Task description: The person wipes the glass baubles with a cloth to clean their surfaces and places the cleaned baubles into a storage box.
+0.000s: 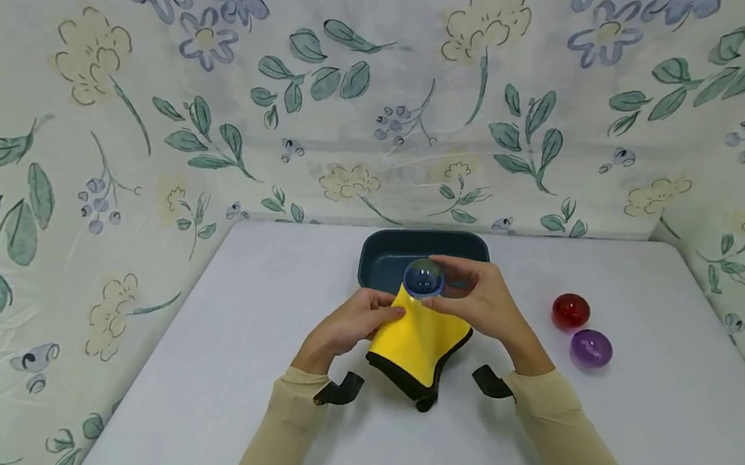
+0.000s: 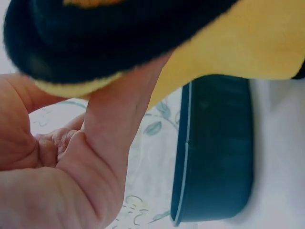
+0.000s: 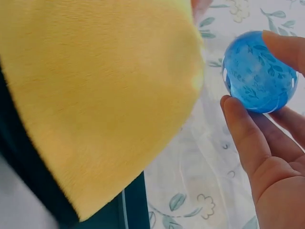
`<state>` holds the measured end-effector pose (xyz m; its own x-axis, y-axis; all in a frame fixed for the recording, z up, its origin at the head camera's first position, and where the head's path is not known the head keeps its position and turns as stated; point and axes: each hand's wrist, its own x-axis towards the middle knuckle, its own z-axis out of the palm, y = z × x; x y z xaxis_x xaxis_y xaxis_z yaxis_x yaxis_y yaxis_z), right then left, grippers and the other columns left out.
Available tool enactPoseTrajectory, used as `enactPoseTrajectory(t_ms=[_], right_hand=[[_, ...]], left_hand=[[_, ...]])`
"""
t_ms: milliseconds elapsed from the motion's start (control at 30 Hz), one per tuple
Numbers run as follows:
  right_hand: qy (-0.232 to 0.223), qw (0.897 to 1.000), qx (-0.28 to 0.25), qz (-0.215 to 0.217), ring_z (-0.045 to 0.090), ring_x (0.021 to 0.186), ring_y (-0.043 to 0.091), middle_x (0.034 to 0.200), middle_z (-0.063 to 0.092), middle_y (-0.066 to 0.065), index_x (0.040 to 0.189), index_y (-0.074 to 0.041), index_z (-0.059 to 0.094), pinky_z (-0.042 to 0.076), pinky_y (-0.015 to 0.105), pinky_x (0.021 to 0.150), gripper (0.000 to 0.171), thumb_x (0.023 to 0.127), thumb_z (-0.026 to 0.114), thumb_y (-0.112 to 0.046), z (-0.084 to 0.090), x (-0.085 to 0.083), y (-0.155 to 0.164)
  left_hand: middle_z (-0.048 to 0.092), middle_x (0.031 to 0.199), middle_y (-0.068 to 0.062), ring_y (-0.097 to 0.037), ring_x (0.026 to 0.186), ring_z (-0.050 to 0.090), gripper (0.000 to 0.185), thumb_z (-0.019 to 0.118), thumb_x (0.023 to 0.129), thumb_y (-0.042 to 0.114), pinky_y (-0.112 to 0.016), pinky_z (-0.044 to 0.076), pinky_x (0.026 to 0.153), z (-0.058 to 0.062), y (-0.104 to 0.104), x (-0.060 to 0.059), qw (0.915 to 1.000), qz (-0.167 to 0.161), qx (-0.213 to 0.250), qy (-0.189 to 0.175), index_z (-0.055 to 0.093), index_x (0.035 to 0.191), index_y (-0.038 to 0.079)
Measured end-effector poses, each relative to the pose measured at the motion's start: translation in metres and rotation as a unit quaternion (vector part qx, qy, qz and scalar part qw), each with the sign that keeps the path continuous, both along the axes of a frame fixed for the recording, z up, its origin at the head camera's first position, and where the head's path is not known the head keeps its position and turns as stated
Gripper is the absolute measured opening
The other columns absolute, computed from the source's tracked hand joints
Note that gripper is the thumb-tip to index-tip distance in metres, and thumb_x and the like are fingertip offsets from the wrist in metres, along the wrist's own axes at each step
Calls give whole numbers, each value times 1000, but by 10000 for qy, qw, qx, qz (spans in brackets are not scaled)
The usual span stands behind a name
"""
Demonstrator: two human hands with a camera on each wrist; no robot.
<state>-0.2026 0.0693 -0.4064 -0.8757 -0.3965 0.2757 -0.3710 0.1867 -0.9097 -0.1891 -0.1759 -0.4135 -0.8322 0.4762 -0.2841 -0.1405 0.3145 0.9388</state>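
Between its thumb and fingers my right hand [image 1: 480, 298] pinches a clear blue ball [image 3: 259, 71], held up in front of the dark teal tray. A yellow cloth [image 1: 416, 340] with a black edge hangs from my left hand [image 1: 349, 324], which grips it near its upper corner, thumb on the near side. In the head view the ball [image 1: 423, 279] overlaps the cloth's top. The left wrist view shows the cloth's dark border [image 2: 119, 43] draped over the fingers, hiding their tips.
The teal tray [image 1: 369, 259] stands at the table's back edge, behind both hands. A red ball [image 1: 571, 312] and a purple ball [image 1: 591, 348] lie close together to the right on the white table [image 1: 249, 310]. Flowered fabric [image 1: 361, 105] hangs behind and at the sides.
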Motion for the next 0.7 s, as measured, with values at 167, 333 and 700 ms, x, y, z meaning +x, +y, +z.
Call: enactPoseTrajectory(t_ms=[167,333,700], right_hand=[[-118,9998,-149,13,71,119,35,134,69,19,137,0,62,59,39,97,60,82,85,-5,2,-9,-6],[-147,9997,-179,-110,73,111,32,129,72,17,136,-2,64,61,34,95,58,82,85,-8,3,-19,-11],[-116,9994,-219,-247,71,106,27,127,73,16,134,-4,65,61,25,88,57,82,86,-10,-6,-38,-21]], left_hand=[[75,108,-18,-12,78,72,40,52,106,20,-31,65,78,-5,0,-1,9996,-43,-257,-87,61,133,-9],[75,105,-16,-13,77,71,38,54,106,22,-33,65,79,-9,-1,-4,9985,-65,-519,-131,64,129,-7],[77,97,-14,-14,73,72,35,57,104,21,-33,65,76,-15,0,-9,9940,-97,-1062,-237,69,123,-7]])
